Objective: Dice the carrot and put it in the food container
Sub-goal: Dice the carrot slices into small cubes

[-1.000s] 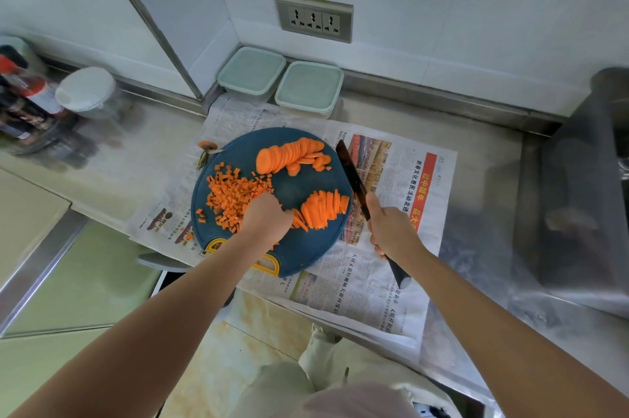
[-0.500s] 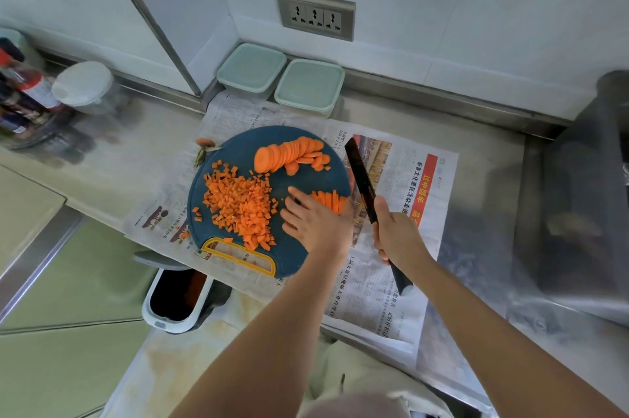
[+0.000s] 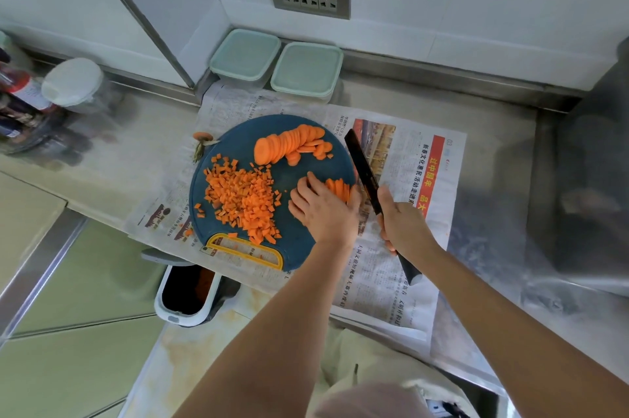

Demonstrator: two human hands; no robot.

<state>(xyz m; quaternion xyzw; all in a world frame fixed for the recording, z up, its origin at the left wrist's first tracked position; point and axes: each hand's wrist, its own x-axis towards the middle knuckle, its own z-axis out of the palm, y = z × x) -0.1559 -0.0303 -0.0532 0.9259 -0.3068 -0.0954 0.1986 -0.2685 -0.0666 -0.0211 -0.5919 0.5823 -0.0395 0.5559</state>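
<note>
Counter [image 3: 493, 118], left hand [image 3: 323, 209] seemingly pressing carrot slices [image 3: 338, 188]

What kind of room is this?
Most likely a kitchen: diced carrot lies on a cutting board on a steel counter, with a knife beside it and lidded food containers by the wall.

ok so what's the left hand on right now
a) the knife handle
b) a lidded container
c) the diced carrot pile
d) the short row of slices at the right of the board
d: the left hand rests on the short row of carrot slices at the right edge of the cutting board, clear of the diced pile, while the right hand grips the knife.
</note>
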